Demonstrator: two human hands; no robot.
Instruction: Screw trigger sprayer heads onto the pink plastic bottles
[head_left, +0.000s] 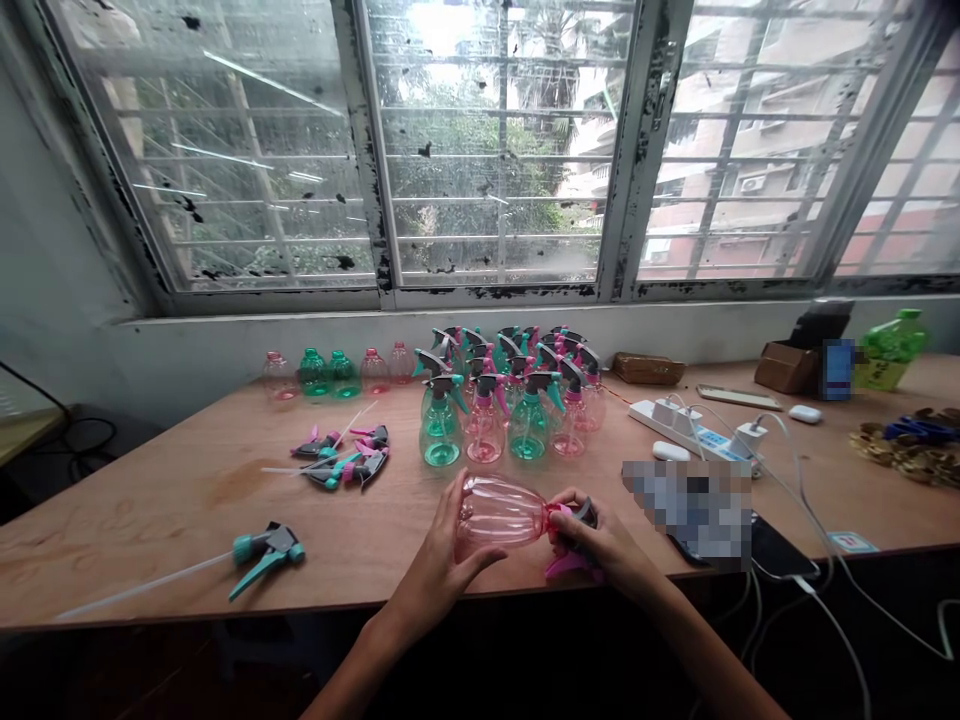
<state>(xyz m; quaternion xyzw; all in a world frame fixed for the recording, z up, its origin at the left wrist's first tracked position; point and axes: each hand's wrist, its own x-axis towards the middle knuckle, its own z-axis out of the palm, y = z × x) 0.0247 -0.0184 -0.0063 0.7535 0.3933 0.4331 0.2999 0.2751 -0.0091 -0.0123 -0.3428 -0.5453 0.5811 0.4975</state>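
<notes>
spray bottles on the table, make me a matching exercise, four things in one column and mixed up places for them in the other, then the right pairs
Things
1. sideways pink bottle
2. pink-and-grey spray head at its neck
3. lone teal-and-grey spray head
4. white power strip

Places
A. near the front edge of the table, at left
B. right of the upright spray bottles
C. in the right hand
D. in the left hand

Pairs: 1-D, 2-C, 3-A, 4-B
</notes>
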